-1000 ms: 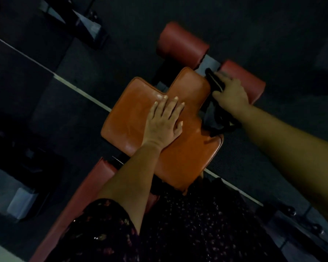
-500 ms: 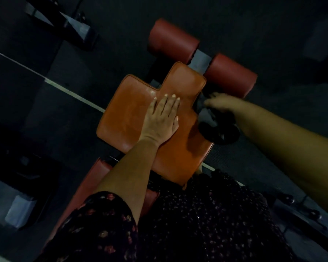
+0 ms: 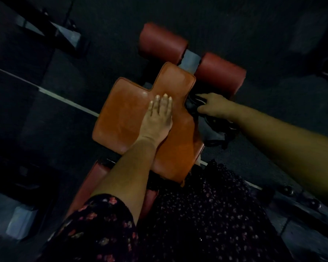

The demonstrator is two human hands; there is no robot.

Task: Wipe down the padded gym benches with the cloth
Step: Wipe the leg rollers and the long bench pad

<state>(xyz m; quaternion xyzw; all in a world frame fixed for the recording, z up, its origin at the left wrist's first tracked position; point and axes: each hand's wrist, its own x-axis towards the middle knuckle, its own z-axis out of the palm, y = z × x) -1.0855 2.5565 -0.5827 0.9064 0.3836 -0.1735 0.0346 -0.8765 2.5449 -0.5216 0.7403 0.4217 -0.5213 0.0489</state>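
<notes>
An orange padded bench seat (image 3: 121, 118) with a narrow tongue at its far end fills the middle of the view. My left hand (image 3: 157, 120) rests flat on the pad, fingers straight and together. My right hand (image 3: 212, 106) grips a dark cloth (image 3: 212, 131) against the seat's right side edge, just below the tongue. Most of the cloth hangs down beside the pad. Beyond the tongue sit two dark red roller pads (image 3: 163, 44) (image 3: 222, 74) on a grey bar (image 3: 190, 60).
Another red pad (image 3: 95, 176) lies below the seat near my left arm. Dark rubber floor with a white line (image 3: 64, 99) runs on the left. Grey and black machine frames (image 3: 51, 29) stand at top left, lower left and lower right.
My right hand slid the cloth from the top of the tongue, near the right roller, down to the seat's right side edge. My left hand stayed flat on the pad.
</notes>
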